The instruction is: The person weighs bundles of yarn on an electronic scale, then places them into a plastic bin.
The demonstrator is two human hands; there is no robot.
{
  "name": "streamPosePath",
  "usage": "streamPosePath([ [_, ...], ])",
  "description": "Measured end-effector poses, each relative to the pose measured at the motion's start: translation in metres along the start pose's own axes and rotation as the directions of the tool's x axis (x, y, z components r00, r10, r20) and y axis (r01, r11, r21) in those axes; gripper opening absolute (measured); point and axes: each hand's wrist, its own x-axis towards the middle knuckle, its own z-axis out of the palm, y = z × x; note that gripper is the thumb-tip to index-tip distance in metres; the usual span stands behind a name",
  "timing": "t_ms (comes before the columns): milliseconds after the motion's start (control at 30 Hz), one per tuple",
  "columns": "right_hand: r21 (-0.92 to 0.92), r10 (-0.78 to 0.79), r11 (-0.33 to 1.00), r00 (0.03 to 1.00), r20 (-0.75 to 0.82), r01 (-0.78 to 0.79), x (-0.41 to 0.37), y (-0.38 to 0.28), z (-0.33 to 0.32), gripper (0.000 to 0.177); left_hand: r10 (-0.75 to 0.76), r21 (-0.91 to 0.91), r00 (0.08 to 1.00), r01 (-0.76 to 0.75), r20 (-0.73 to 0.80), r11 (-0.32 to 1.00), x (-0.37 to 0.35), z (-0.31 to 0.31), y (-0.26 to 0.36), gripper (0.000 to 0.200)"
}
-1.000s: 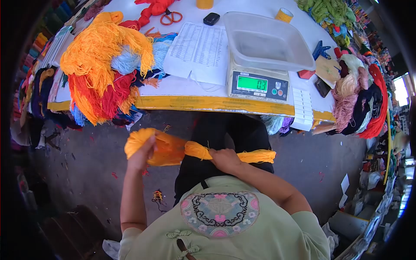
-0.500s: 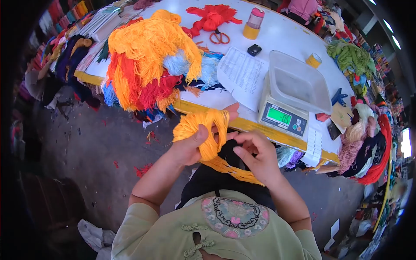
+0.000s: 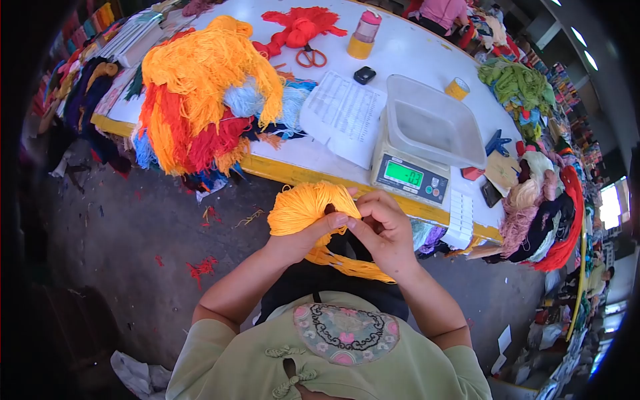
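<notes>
The left grip point(image 3: 301, 241) is clasping a yellow yarn skein point(image 3: 303, 210) while the right grip point(image 3: 389, 237), nearly closed, is pinching its edge.

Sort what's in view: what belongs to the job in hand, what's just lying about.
Job in hand:
golden-yellow thread skein, in the left grip, the right grip at its edge
possibly the white scale with lit green display and translucent plastic tray

Apparently just lying about:
orange looped-handle scissors
small black rounded object
pink-and-yellow cylindrical bottle
blue V-shaped clip
</notes>
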Motion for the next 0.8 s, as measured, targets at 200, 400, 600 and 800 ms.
streamPosePath([
  [200,0.575,0.358,0.707,0.910,0.212,-0.412,-0.002,-0.003,-0.002,0.010,-0.069,-0.222,0.990,0.096,0.127,0.970,0.002,-0.021,-0.014,0.035],
  [400,0.175,0.183,0.940,0.868,0.461,-0.291,0.008,-0.015,-0.025,0.024,-0.290,-0.191,0.904,0.359,0.314,0.914,-0.018,-0.070,-0.009,0.052],
  [600,0.461,-0.138,0.878,0.990,-0.017,0.130,0.054,-0.101,-0.096,0.024,-0.677,-0.149,0.720,0.660,-0.154,0.736,-0.096,-0.223,-0.154,0.021],
  [800,0.465,-0.540,0.702,0.829,-0.146,0.539,0.156,-0.207,-0.188,0.025,-0.585,-0.048,0.371,0.816,-0.721,0.576,-0.221,-0.315,-0.272,0.013],
])
